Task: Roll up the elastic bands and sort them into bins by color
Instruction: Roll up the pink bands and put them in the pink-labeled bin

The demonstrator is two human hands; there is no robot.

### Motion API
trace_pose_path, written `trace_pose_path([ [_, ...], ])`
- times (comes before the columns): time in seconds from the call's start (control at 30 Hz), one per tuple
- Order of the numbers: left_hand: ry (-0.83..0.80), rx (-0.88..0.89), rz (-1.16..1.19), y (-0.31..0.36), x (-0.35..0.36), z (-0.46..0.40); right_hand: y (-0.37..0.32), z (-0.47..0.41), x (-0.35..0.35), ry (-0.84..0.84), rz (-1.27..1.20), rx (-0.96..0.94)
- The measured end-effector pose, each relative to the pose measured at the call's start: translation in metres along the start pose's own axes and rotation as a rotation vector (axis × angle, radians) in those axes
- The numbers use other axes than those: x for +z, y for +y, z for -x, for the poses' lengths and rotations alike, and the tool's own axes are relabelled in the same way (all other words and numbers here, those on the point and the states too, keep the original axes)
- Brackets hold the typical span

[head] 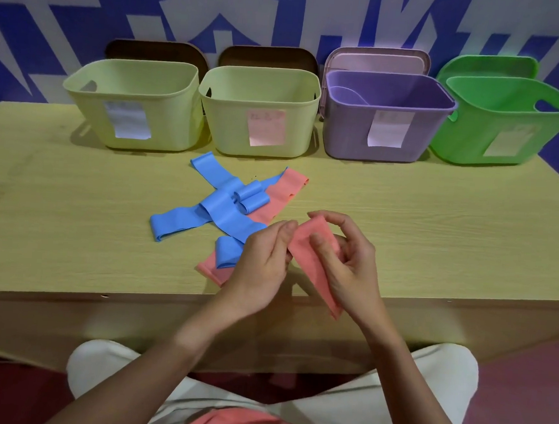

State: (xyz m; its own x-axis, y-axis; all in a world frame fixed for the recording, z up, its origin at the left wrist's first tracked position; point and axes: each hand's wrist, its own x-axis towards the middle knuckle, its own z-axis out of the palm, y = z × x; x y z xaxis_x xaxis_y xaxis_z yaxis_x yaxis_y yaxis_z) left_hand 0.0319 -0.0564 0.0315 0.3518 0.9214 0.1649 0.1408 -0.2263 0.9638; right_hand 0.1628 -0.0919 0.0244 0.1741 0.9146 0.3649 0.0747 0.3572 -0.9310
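Both of my hands hold a pink elastic band (314, 264) above the table's front edge. My left hand (261, 260) pinches its upper left side, and my right hand (347, 259) curls round its top end. The band's lower end hangs past the edge. Blue bands (218, 214) lie crossed on the table (436, 222), one partly rolled, over another pink band (283, 192). Four bins stand at the back: two yellow bins (133, 102) (262, 111), a purple bin (387, 120) and a green bin (502, 121).
Each bin carries a paper label on its front. Lids lean against the blue and white wall behind the bins. Something lilac lies inside the purple bin. My knees in light trousers are below the table edge.
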Motion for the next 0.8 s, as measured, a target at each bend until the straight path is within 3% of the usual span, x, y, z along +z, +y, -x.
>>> trace_pose_path([
  [0.1, 0.032, -0.169, 0.240, 0.010, 0.001, -0.001, 0.001, -0.001, -0.001, -0.018, 0.034, -0.029],
  [0.33, -0.089, -0.288, 0.377, 0.012, -0.005, 0.000, 0.003, -0.004, -0.005, -0.031, 0.013, -0.002],
  [0.47, -0.042, -0.242, 0.235, 0.011, -0.004, -0.003, 0.004, -0.004, -0.004, 0.011, -0.003, 0.010],
  [0.7, 0.030, 0.100, -0.180, 0.000, -0.007, 0.001, 0.005, -0.005, -0.002, 0.032, -0.028, 0.007],
  [0.8, 0.050, 0.138, -0.285, -0.002, -0.009, 0.000, 0.001, -0.007, 0.001, 0.018, -0.023, 0.007],
])
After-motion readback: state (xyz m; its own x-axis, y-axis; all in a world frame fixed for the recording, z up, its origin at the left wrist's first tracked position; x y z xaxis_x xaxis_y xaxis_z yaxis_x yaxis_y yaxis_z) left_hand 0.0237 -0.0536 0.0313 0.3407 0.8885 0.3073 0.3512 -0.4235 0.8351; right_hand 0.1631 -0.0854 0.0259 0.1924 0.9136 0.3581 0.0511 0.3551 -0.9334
